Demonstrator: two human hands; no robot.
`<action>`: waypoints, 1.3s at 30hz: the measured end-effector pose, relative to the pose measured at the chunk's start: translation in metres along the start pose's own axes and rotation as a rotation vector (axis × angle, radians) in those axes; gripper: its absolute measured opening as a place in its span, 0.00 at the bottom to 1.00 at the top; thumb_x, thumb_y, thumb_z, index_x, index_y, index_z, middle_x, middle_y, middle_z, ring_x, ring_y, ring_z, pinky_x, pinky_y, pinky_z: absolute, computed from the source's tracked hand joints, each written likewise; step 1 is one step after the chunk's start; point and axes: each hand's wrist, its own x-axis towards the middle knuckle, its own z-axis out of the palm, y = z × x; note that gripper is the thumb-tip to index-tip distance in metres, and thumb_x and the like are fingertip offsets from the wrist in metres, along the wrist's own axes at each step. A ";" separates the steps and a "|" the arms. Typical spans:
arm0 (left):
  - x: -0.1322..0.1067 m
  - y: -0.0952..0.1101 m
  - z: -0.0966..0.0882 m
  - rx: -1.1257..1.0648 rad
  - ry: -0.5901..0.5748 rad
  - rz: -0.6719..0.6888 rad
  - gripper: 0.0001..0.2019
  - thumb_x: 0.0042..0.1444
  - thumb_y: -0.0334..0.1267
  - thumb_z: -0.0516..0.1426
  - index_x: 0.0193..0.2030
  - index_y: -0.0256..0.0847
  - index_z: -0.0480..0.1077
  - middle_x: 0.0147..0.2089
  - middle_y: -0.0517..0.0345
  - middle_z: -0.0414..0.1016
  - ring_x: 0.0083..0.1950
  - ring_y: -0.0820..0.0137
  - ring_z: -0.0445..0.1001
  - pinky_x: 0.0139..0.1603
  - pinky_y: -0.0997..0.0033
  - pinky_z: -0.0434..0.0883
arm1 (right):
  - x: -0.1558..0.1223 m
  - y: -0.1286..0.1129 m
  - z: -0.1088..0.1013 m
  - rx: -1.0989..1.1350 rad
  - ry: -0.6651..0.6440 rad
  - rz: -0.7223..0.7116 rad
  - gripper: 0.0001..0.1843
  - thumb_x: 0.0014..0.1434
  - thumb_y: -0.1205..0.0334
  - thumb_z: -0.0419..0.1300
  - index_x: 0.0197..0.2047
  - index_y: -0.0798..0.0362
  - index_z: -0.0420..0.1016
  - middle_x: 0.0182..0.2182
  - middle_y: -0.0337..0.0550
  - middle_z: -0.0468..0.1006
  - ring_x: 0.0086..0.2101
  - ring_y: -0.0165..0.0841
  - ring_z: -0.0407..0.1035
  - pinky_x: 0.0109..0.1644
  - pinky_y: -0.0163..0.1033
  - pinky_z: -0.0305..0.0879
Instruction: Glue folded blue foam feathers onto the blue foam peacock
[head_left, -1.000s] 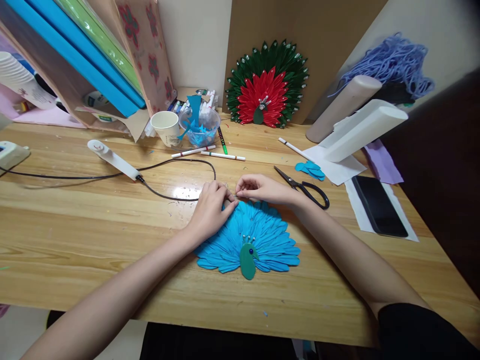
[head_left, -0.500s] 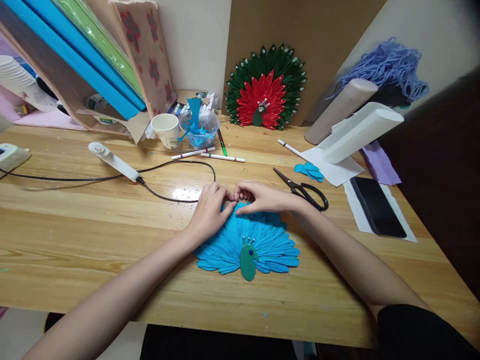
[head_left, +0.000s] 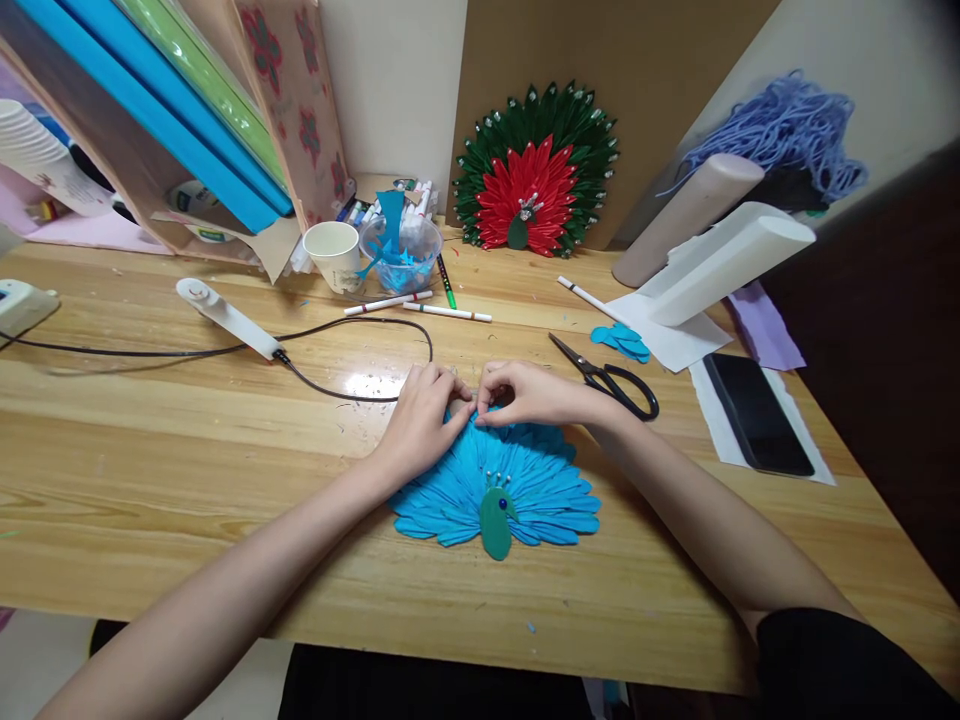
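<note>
A blue paper peacock [head_left: 442, 500] lies flat on the table, its feathers fanned out around a green body [head_left: 495, 530] with a dark blue eye and small beaded pins on the head. My left hand [head_left: 426, 408] is closed on the upper left edge of the fan, thumb over the feathers. Beside it, my right hand [head_left: 521, 392] pinches the top edge between thumb and fingers. Their fingertips nearly meet, and hide the part of the edge that they hold. Black-handled scissors [head_left: 609, 378] lie just right of my right hand.
Behind stands a red and green peacock [head_left: 534, 175]. Blue petal pieces [head_left: 621, 342], a phone [head_left: 757, 412] and paper rolls [head_left: 686, 220] are on the right. On the left are a white glue gun [head_left: 229, 318] with its cord, a paper cup [head_left: 332, 256] and a plastic bowl [head_left: 405, 262].
My right thumb and fingers have drawn together at the top edge of the fan, a little to the right. My left hand stays in place. The view has shifted slightly.
</note>
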 end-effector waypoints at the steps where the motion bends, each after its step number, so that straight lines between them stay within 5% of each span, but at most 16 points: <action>1: 0.000 0.000 0.000 0.001 -0.001 -0.001 0.04 0.56 0.36 0.55 0.37 0.39 0.68 0.39 0.55 0.67 0.44 0.65 0.62 0.46 0.65 0.62 | 0.000 -0.001 0.000 0.002 -0.005 0.001 0.06 0.49 0.61 0.63 0.28 0.56 0.76 0.28 0.39 0.66 0.30 0.28 0.62 0.34 0.33 0.58; 12: -0.001 0.001 0.000 0.020 0.010 0.002 0.04 0.56 0.37 0.55 0.37 0.39 0.68 0.39 0.54 0.67 0.44 0.65 0.62 0.46 0.64 0.62 | -0.001 0.003 -0.001 0.035 -0.040 -0.031 0.01 0.48 0.68 0.60 0.27 0.55 0.73 0.28 0.39 0.68 0.30 0.27 0.62 0.34 0.33 0.59; 23: -0.002 0.003 -0.008 -0.052 -0.018 0.024 0.08 0.56 0.41 0.55 0.39 0.39 0.67 0.40 0.55 0.68 0.45 0.64 0.63 0.46 0.63 0.62 | 0.002 0.010 -0.006 0.237 -0.067 0.059 0.09 0.51 0.59 0.60 0.32 0.56 0.70 0.27 0.39 0.70 0.28 0.27 0.63 0.31 0.33 0.59; 27: -0.003 0.004 -0.007 -0.044 -0.014 0.026 0.11 0.52 0.41 0.59 0.40 0.39 0.66 0.42 0.54 0.68 0.46 0.63 0.63 0.47 0.62 0.63 | -0.005 0.005 -0.017 0.233 0.012 0.124 0.10 0.53 0.57 0.58 0.33 0.56 0.69 0.29 0.41 0.74 0.30 0.29 0.66 0.34 0.35 0.62; 34: -0.003 0.004 -0.016 -0.021 0.028 -0.044 0.10 0.56 0.41 0.55 0.41 0.39 0.65 0.41 0.52 0.67 0.46 0.63 0.65 0.47 0.61 0.64 | -0.056 0.022 -0.018 -0.022 0.351 0.354 0.13 0.56 0.52 0.55 0.33 0.54 0.70 0.32 0.44 0.76 0.32 0.34 0.68 0.36 0.38 0.61; 37: -0.008 -0.003 -0.038 -0.014 -0.095 -0.071 0.20 0.52 0.50 0.57 0.47 0.39 0.65 0.45 0.49 0.67 0.49 0.59 0.66 0.49 0.56 0.65 | -0.078 0.034 -0.008 0.041 0.383 0.441 0.14 0.57 0.52 0.53 0.31 0.54 0.70 0.28 0.43 0.76 0.29 0.34 0.69 0.33 0.38 0.61; 39: -0.015 -0.007 -0.053 -0.025 -0.331 0.025 0.43 0.37 0.55 0.65 0.59 0.42 0.56 0.55 0.45 0.61 0.57 0.52 0.60 0.54 0.51 0.62 | -0.086 0.035 -0.001 0.046 0.420 0.464 0.15 0.57 0.52 0.53 0.30 0.54 0.71 0.28 0.43 0.76 0.30 0.35 0.69 0.34 0.38 0.61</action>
